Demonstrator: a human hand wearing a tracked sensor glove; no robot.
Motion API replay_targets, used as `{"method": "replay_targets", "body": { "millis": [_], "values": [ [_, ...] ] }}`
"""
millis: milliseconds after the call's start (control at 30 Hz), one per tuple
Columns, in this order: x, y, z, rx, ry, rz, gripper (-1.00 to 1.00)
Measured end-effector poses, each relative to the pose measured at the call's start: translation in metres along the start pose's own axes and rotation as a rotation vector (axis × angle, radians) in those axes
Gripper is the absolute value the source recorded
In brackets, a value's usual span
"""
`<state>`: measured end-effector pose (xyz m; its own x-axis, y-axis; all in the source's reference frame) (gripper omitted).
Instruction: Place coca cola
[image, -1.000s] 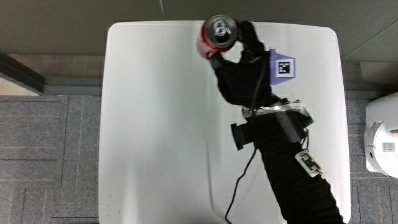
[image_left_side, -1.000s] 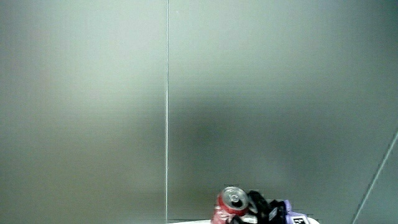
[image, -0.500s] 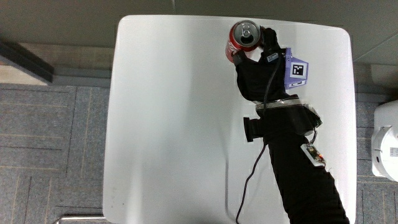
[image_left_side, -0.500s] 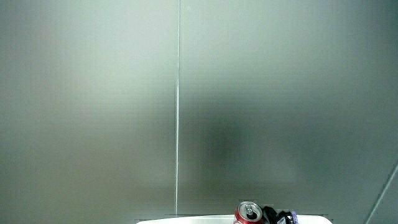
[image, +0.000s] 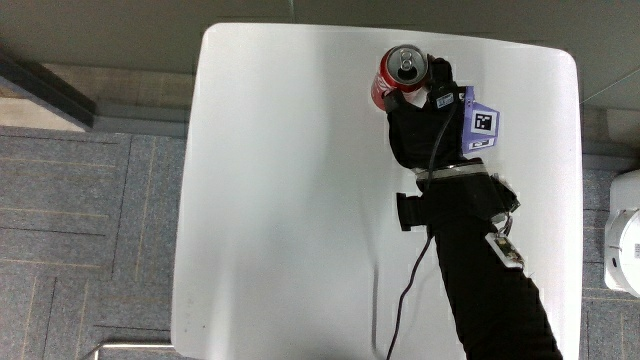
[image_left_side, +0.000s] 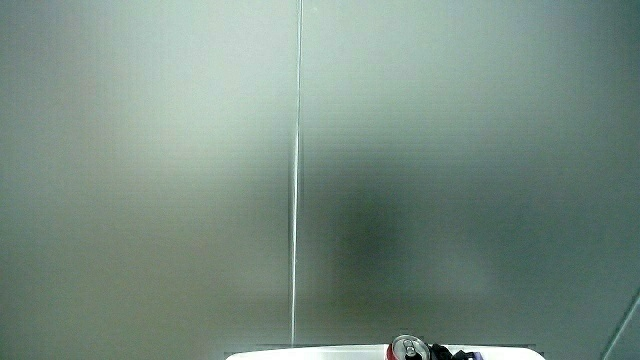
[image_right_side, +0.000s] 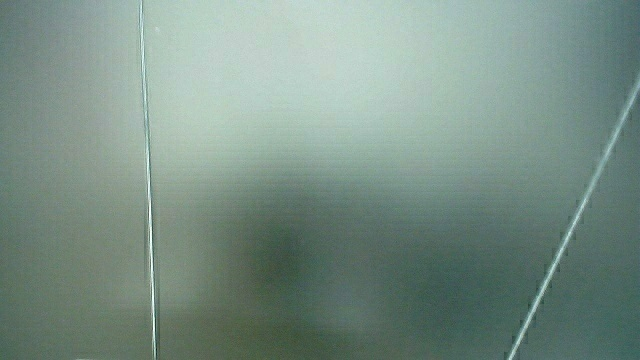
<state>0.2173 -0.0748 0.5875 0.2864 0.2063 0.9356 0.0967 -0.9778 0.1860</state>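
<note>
white table (image: 280, 200); coke can (image: 400, 75) upright near edge; in hand's grip (image: 430, 105)

The hand (image: 425, 118) reaches away from the person, forearm (image: 480, 270) stretched straight, fingers (image: 437, 72) curled in a grasp, patterned cube (image: 480, 128) beside the knuckles.

Can (image: 401, 75) lowered onto table (image: 290, 200)

Even, soft light; the white table (image: 280, 200) glares mildly; both side views show a dim, hazy wall.
</note>
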Motion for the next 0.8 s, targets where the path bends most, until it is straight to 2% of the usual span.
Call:
{"method": "replay_targets", "body": {
  "millis": [67,133,167,200,233,267,300,333,367,433,600,667,767,800],
  "values": [
    [0.000,0.000,0.000,0.006,-0.009,-0.010,0.00],
    [0.001,0.001,0.001,0.001,-0.013,0.004,0.00],
    [0.001,-0.002,-0.002,-0.026,0.024,-0.060,0.00],
    [-0.001,-0.001,0.001,-0.007,0.001,-0.009,-0.04],
    [0.003,0.000,0.002,-0.003,-0.047,-0.032,-0.09],
    [0.001,-0.001,0.002,-0.008,-0.005,-0.006,-0.13],
    [0.003,0.000,0.002,-0.009,0.001,0.005,-0.17],
    [0.003,0.000,0.003,-0.014,-0.011,-0.010,-0.22],
    [0.003,-0.001,0.003,-0.013,0.008,0.000,-0.26],
    [0.005,-0.001,0.004,-0.008,-0.014,-0.013,-0.35],
    [0.004,-0.001,0.004,-0.019,-0.005,-0.017,-0.57],
    [0.010,0.001,0.004,-0.022,-0.027,0.000,-0.65],
    [0.006,-0.002,0.002,-0.037,-0.014,-0.026,-0.78],
    [0.010,0.000,0.002,-0.036,-0.017,-0.009,-0.83]
  ]
}}
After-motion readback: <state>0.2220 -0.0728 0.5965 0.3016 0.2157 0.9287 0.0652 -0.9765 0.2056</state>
